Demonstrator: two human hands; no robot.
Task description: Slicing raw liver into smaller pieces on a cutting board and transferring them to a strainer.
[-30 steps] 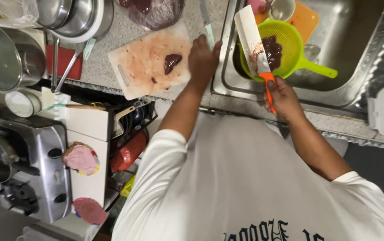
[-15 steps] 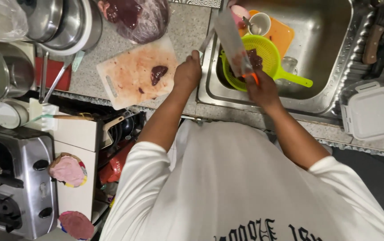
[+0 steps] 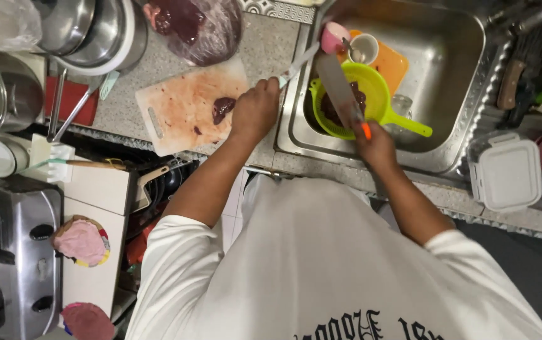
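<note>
Liver pieces (image 3: 340,104) sit in the lime-green colander (image 3: 381,94) in the sink (image 3: 447,75), partly hidden behind the cleaver (image 3: 340,88) blade. Right hand (image 3: 378,143) is clenched on the orange handle — mostly covered. Left hand (image 3: 255,110) is curled shut around a pale-handled knife (image 3: 296,65) beside the stained cutting board (image 3: 183,107), fingertips out of sight.

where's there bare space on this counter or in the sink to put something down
Bare granite lies between the cutting board and the sink rim, above the left hand. The sink floor is free right of the green colander. Crowded: pots top left, cups behind the colander, lidded container.
</note>
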